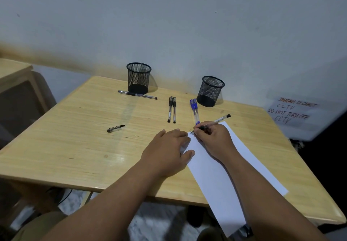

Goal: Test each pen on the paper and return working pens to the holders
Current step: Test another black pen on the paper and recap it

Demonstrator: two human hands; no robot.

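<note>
R hand grip clamped on pen, tip on paper; L hand flat, fingers apart, pressing paper.

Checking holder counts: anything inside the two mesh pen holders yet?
Both look empty: the left mesh holder and right mesh holder show only dark bases through the mesh. No pens stick out. The floors' far sides aren't fully visible.

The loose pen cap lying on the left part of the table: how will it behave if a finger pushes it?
The pen cap looks small and hollow, so it is probably very light and would skid easily on the smooth wooden table. Its rounded body could roll, though its clip may stop it after part of a turn.
</note>
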